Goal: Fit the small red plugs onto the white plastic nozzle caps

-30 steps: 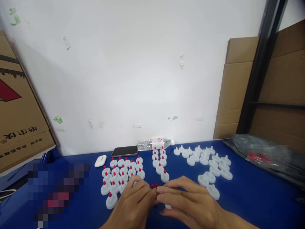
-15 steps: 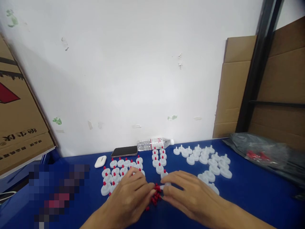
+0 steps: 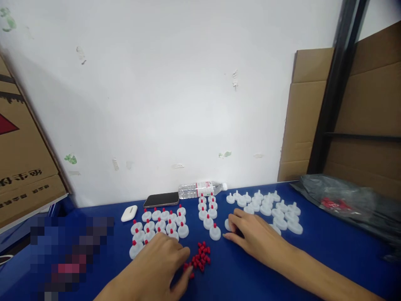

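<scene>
A small heap of red caps [image 3: 200,257] lies on the blue table [image 3: 313,259] in front of me. My left hand [image 3: 159,265] rests beside it with fingers curled, thumb and fingertips pinching caps at the heap's left edge. My right hand [image 3: 250,234] reaches forward, and its thumb and fingers close round a white plastic part [image 3: 228,225] on the table. That part sits just right of a short double column of red-capped white parts [image 3: 209,213]. A larger block of capped parts [image 3: 156,228] stands left of it. Uncapped white parts [image 3: 275,209] lie in a group beyond my right hand.
A phone [image 3: 161,199], a white earbud case [image 3: 129,213] and a lying water bottle [image 3: 200,189] sit by the white wall. A dark plastic bag [image 3: 351,202] holding red pieces lies at right. Cardboard boxes stand at left [image 3: 21,167] and right [image 3: 307,117].
My hands have parted. The right hand moved forward and right with a white part to the column's side; the left drew back to the red caps, which now lie uncovered.
</scene>
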Available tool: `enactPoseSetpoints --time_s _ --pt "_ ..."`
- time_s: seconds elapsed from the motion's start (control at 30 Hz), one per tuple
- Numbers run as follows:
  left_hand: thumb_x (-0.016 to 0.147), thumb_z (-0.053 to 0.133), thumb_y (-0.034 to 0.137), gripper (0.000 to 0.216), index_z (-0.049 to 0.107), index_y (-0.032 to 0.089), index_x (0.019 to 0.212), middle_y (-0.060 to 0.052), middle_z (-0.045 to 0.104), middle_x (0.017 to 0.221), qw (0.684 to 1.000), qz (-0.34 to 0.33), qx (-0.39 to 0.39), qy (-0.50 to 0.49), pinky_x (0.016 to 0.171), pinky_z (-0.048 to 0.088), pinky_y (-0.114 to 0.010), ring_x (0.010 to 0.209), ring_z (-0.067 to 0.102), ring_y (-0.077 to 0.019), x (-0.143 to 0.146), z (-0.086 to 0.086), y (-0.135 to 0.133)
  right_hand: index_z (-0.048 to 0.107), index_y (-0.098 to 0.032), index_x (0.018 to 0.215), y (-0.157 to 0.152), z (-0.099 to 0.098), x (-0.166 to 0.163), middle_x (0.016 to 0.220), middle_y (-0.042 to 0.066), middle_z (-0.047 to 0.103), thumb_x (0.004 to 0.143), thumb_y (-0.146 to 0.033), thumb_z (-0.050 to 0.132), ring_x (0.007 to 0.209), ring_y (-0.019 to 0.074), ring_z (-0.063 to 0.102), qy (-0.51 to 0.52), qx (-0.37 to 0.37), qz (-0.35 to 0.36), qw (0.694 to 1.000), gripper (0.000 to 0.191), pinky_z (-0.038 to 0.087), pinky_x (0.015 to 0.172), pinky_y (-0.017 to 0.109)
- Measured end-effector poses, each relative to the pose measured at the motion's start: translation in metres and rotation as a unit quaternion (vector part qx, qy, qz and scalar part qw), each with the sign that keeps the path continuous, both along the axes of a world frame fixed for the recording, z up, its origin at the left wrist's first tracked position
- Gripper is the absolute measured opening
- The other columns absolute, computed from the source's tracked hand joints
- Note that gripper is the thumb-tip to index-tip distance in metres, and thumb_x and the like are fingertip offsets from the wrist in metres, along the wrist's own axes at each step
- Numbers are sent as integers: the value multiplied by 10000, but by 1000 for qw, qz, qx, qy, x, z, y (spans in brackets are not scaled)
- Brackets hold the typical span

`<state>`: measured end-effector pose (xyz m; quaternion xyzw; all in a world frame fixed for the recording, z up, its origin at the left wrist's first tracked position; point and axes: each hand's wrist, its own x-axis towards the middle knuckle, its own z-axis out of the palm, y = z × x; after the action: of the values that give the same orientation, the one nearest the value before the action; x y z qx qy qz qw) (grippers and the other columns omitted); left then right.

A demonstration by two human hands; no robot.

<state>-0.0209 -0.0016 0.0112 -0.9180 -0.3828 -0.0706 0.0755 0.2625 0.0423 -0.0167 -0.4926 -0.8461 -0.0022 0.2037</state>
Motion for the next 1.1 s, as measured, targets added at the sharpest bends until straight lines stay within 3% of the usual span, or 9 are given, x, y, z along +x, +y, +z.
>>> enactPoseSetpoints --time_s 0.2,0.33,0.43,0.53,0.63,0.7,0.8,0.97,1.1 --pt "884 576 301 158 669 197 809 -79 731 762 991 29 -49 123 612 482 -390 658 693 -302 18 7 -5 602 -192 735 -3 3 -1 756 39 617 1034 -344 516 710 213 620 -35 53 -16 998 346 445 669 346" --pt "930 514 207 190 693 182 874 -81 752 800 981 41 -52 181 600 508 -394 659 725 -307 27 15 -11 681 -187 978 0 2 -1 946 58 705 1049 -275 480 949 235 657 -37 64 56 996 231 460 909 403" --pt "938 488 150 211 690 180 883 -74 755 811 979 39 -50 196 592 512 -384 661 731 -297 31 17 -15 700 -208 991 3 6 1 945 37 723 1052 -235 451 971 215 663 -91 75 23 993 258 411 1012 420" --pt "920 498 123 202 681 178 855 -72 749 797 981 33 -37 189 580 500 -374 647 725 -293 30 15 -15 717 -196 975 8 10 8 964 76 728 1038 -214 446 983 248 665 -129 94 -65 985 279 406 1003 451" --pt "891 520 108 179 669 179 823 -67 738 765 985 24 -26 169 561 474 -357 613 711 -285 27 11 -13 715 -141 1074 15 7 19 1030 169 725 1010 -239 495 1011 347 665 -143 105 -132 975 249 413 951 527" --pt "881 530 100 166 664 181 825 -62 737 767 987 19 -23 156 566 466 -344 618 713 -277 24 7 -11 717 -120 1074 18 0 24 963 188 733 988 -261 542 932 375 689 -158 100 -159 969 240 431 897 544" --pt "858 555 92 136 650 188 834 -48 740 781 989 18 -17 149 584 461 -332 637 719 -269 20 0 -10 720 -148 1032 21 -7 28 875 146 745 965 -243 578 842 339 712 -176 88 -162 967 183 445 881 524" --pt "867 591 141 70 602 209 852 -14 722 752 990 13 13 137 573 452 -316 605 709 -248 15 -13 -4 702 -184 1054 21 -8 24 915 116 743 927 -152 581 886 303 708 -189 87 -129 970 179 447 906 482" --pt "846 622 134 130 586 223 934 -6 731 780 989 11 21 145 580 460 -297 636 722 -240 16 -14 -1 691 -191 1018 21 -10 21 914 108 719 931 -126 548 868 280 703 -188 80 -104 973 180 468 883 451"
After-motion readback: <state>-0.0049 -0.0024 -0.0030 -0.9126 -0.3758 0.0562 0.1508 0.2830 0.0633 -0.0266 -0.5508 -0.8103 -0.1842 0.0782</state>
